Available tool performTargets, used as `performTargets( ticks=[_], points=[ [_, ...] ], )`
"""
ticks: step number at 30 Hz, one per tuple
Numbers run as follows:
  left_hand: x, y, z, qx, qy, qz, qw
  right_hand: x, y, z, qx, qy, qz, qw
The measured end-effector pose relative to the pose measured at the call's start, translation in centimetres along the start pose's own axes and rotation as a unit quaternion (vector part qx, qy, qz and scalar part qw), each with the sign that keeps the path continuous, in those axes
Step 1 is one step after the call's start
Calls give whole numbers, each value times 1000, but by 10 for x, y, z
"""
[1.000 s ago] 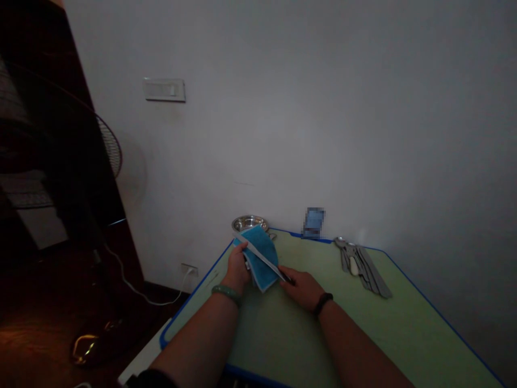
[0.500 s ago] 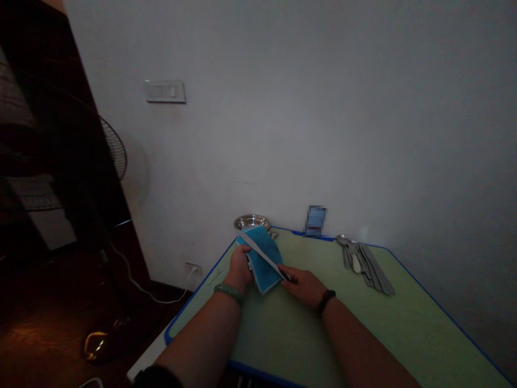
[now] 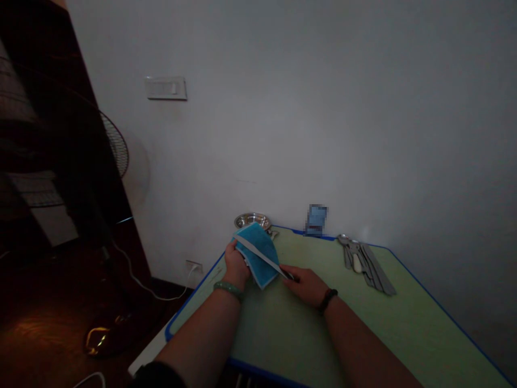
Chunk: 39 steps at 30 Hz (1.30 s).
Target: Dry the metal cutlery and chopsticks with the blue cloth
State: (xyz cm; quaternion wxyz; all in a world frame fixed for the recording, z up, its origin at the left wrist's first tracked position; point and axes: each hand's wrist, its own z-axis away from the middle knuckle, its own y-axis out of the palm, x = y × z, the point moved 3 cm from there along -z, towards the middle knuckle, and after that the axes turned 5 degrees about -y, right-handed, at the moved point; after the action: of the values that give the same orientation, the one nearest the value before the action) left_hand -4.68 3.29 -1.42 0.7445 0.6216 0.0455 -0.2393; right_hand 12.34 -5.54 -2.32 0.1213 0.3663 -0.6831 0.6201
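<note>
My left hand grips a blue cloth from its left side, above the green table. Across the cloth lies the long pale blade of a knife, slanting from upper left to lower right. My right hand is closed round the dark handle of that knife, to the right of the cloth. The cloth hides most of my left fingers. A shiny metal bowl stands just behind the cloth, with a small piece of metal cutlery partly showing beside it.
Several spoons and flat grey utensils lie in a group on the right side of the blue-edged table. A blurred-out upright phone-like object leans at the wall. A standing fan and a white cord are at the left.
My left hand and the blue cloth have shifted slightly left and up along the knife blade. My right hand has barely moved and keeps its hold on the handle.
</note>
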Motion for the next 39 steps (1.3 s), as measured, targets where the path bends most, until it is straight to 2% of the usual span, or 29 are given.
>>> performTargets(
  ticks=[14, 19, 26, 39],
  points=[
    [0, -8, -4, -46, -6, -68, 997, 0, 0, 0, -2, 3, 3, 1000],
    [1, -8, -5, -41, -10, -78, 996, -2, 1, -1, -5, 10, 7, 1000],
    [1, -8, -7, -33, -22, -43, 998, -3, 2, -1, -7, 3, -4, 1000],
    [4, -6, -3, -50, -26, -112, 992, -2, 1, 0, 0, 10, 10, 1000]
  ],
)
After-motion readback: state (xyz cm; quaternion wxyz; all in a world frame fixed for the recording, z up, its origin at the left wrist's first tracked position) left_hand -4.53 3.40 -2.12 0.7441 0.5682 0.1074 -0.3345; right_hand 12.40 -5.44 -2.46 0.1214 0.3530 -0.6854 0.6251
